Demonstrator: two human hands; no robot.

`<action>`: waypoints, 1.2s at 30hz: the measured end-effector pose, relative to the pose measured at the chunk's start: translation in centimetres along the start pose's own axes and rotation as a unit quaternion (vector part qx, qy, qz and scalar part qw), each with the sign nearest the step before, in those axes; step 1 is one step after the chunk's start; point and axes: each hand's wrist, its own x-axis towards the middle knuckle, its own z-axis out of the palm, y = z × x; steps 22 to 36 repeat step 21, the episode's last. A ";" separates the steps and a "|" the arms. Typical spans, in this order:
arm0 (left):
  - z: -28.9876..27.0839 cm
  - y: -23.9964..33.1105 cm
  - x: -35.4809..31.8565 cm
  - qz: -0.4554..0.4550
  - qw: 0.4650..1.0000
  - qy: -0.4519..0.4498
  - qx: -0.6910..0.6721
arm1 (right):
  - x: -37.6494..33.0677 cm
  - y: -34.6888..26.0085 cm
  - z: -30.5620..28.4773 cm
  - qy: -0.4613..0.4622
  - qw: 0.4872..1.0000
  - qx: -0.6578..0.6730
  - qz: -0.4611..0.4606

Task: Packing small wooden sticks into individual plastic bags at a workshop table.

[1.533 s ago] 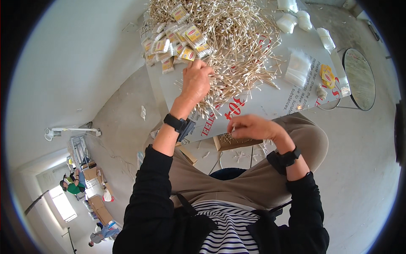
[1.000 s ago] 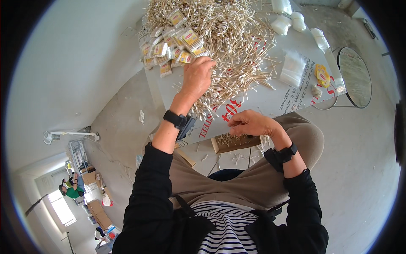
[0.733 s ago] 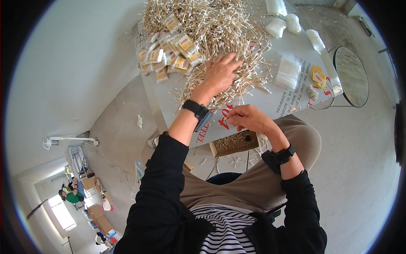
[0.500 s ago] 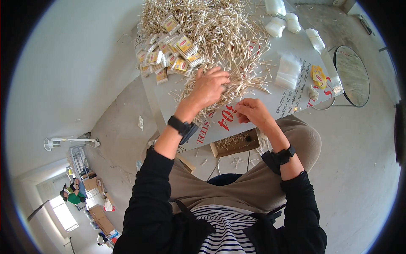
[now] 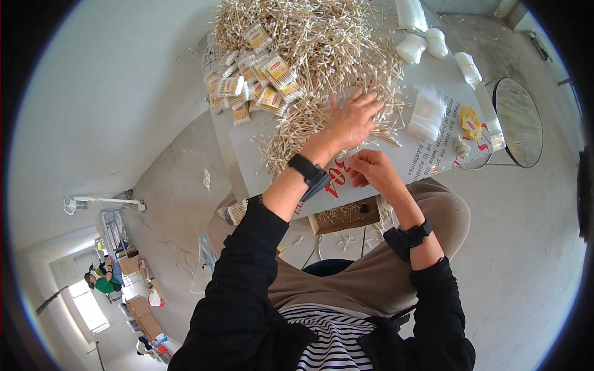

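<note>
A large heap of loose cotton swabs covers the far part of the table. My left hand lies palm down on the heap's near right side, its fingers spread toward the right. Just nearer to me, at the table's front edge, my right hand has its fingers curled together; whatever they hold, if anything, is hidden. Small clear packs of swabs with yellow labels are piled left of the heap. Right of my hands lie flat clear plastic bags and a small stack of yellow label cards.
Bundles of clear bags sit along the table's far right side. Below the front edge is an open cardboard box with loose swabs. A round stool stands at right. Far off at left, a person in green is near boxes.
My left hand has moved right across the swabs, and its fingers now reach further out. My right hand has stayed almost in place. The view has shifted slightly.
</note>
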 end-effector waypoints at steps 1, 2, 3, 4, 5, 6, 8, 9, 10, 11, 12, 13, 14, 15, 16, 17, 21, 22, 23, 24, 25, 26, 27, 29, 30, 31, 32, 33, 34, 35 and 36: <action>0.1 0.1 -0.7 -0.001 1.000 -0.001 -0.001 | 0.0 0.1 0.0 -0.001 1.000 0.001 0.001; 0.1 -0.1 -1.5 0.010 1.000 0.009 0.020 | -0.1 0.1 0.0 -0.001 1.000 0.005 0.000; -0.3 -0.4 -2.5 0.021 0.999 0.023 0.044 | 0.0 -0.2 0.1 -0.004 1.000 0.008 -0.005; -0.5 -0.8 -3.6 0.021 0.999 0.023 0.043 | -0.1 -0.2 0.1 -0.004 1.000 0.007 -0.005; -1.0 -1.4 -5.1 0.021 0.998 0.044 0.036 | -0.1 -0.2 0.0 0.000 1.000 0.010 -0.006; -1.5 -2.0 -6.7 0.021 0.997 0.066 0.030 | -0.1 -0.2 -0.1 0.002 1.000 0.012 -0.008; -2.5 -4.0 -10.3 -0.002 0.993 0.119 0.005 | 0.1 -0.2 0.1 0.005 1.000 0.012 -0.013; -2.9 -4.6 -12.3 -0.018 0.988 0.149 -0.022 | 0.4 -0.1 0.1 0.012 1.000 0.015 -0.016; -3.4 -5.0 -14.4 -0.035 0.982 0.179 -0.047 | 0.6 0.0 0.2 0.011 1.000 0.011 -0.017; -3.8 -5.4 -16.5 -0.036 0.981 0.183 -0.048 | 0.8 0.0 0.4 0.027 0.997 0.056 -0.041; -4.3 -5.7 -18.7 -0.061 0.979 0.188 -0.041 | 1.0 0.0 0.7 0.042 0.992 0.100 -0.065; -4.6 -5.8 -20.5 -0.084 0.977 0.193 -0.039 | 1.1 0.2 0.6 0.044 0.992 0.094 -0.065; -4.7 -5.9 -22.3 -0.083 0.976 0.198 -0.043 | 1.2 0.3 0.6 0.061 0.987 0.116 -0.088; -5.0 -5.8 -24.2 -0.105 0.973 0.200 -0.043 | 1.3 0.4 0.8 0.074 0.981 0.138 -0.113; -5.1 -5.8 -26.0 -0.127 0.970 0.202 -0.045 | 1.4 0.7 0.8 0.088 0.977 0.141 -0.131; -5.2 -5.8 -27.7 -0.127 0.969 0.208 -0.049 | 1.4 1.0 0.7 0.087 0.978 0.134 -0.132; -4.9 -6.4 -34.2 -0.230 0.943 0.217 -0.103 | 0.8 1.3 1.2 0.095 0.993 -0.015 -0.071; -4.9 -6.4 -34.2 -0.230 0.943 0.217 -0.103 | 0.8 1.3 1.2 0.095 0.993 -0.015 -0.071; -4.9 -6.4 -34.2 -0.230 0.943 0.217 -0.103 | 0.8 1.3 1.2 0.095 0.993 -0.015 -0.071; -4.9 -6.4 -34.2 -0.230 0.943 0.217 -0.103 | 0.8 1.3 1.2 0.095 0.993 -0.015 -0.071; -4.9 -6.4 -34.2 -0.230 0.943 0.217 -0.103 | 0.8 1.3 1.2 0.095 0.993 -0.015 -0.071; -4.9 -6.4 -34.2 -0.230 0.943 0.217 -0.103 | 0.8 1.3 1.2 0.095 0.993 -0.015 -0.071; -4.9 -6.4 -34.2 -0.230 0.943 0.217 -0.103 | 0.8 1.3 1.2 0.095 0.993 -0.015 -0.071; -4.9 -6.4 -34.2 -0.230 0.943 0.217 -0.103 | 0.8 1.3 1.2 0.095 0.993 -0.015 -0.071; -4.9 -6.4 -34.2 -0.230 0.943 0.217 -0.103 | 0.8 1.3 1.2 0.095 0.993 -0.015 -0.071; -4.9 -6.4 -34.2 -0.230 0.943 0.217 -0.103 | 0.8 1.3 1.2 0.095 0.993 -0.015 -0.071; -4.9 -6.4 -34.2 -0.230 0.943 0.217 -0.103 | 0.8 1.3 1.2 0.095 0.993 -0.015 -0.071; -4.9 -6.4 -34.2 -0.230 0.943 0.217 -0.103 | 0.8 1.3 1.2 0.095 0.993 -0.015 -0.071; -4.9 -6.4 -34.2 -0.230 0.943 0.217 -0.103 | 0.8 1.3 1.2 0.095 0.993 -0.015 -0.071; -4.9 -6.4 -34.2 -0.230 0.943 0.217 -0.103 | 0.8 1.3 1.2 0.095 0.993 -0.015 -0.071; -4.9 -6.4 -34.2 -0.230 0.943 0.217 -0.103 | 0.8 1.3 1.2 0.095 0.993 -0.015 -0.071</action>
